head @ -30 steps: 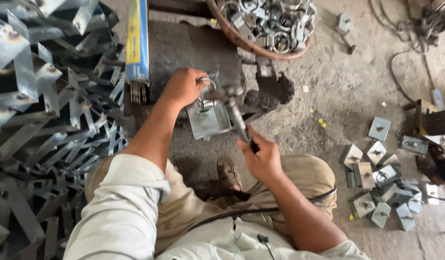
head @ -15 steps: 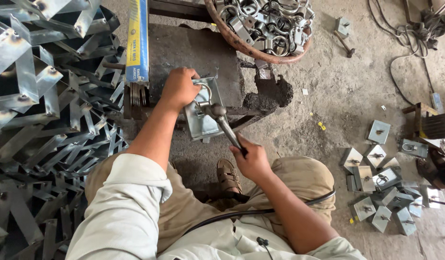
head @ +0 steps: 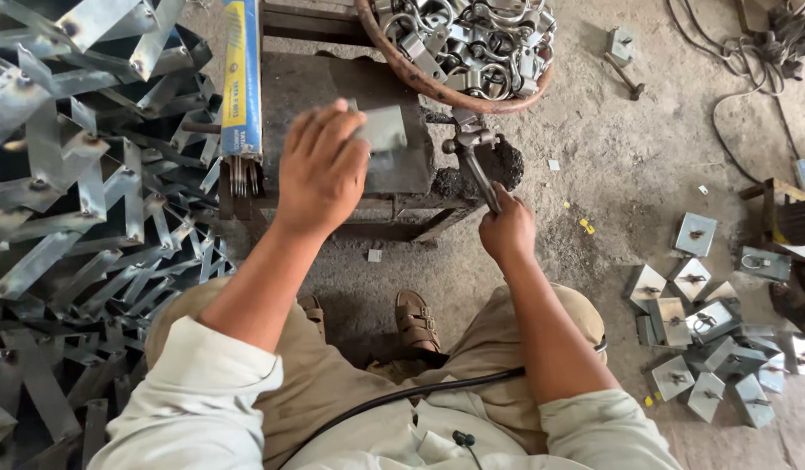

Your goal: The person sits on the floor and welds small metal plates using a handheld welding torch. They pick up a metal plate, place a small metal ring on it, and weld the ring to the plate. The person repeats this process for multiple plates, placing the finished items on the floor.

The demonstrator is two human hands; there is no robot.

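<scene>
My left hand (head: 319, 170) is raised over a low dark metal stand (head: 306, 83) and holds a small square grey metal plate (head: 382, 129) by its edge. My right hand (head: 507, 231) is closed round the handle of a metal clamp-like tool (head: 474, 152), whose head rests at the stand's right edge beside a dark lump (head: 507, 165). The plate and the tool are apart. My sandalled feet (head: 417, 320) are on the floor below the stand.
A round basket (head: 411, 74) full of metal ring clamps sits at the top. A blue-and-yellow box of rods (head: 243, 78) lies on the stand's left. Bent metal strips (head: 71, 191) pile up left. Several square plates (head: 694, 331) lie right; a hammer (head: 624, 74) and cables (head: 733, 61) beyond.
My left hand has lifted the square plate off the stand and up toward me. My right hand and the tool have swung to the right, away from the plate.
</scene>
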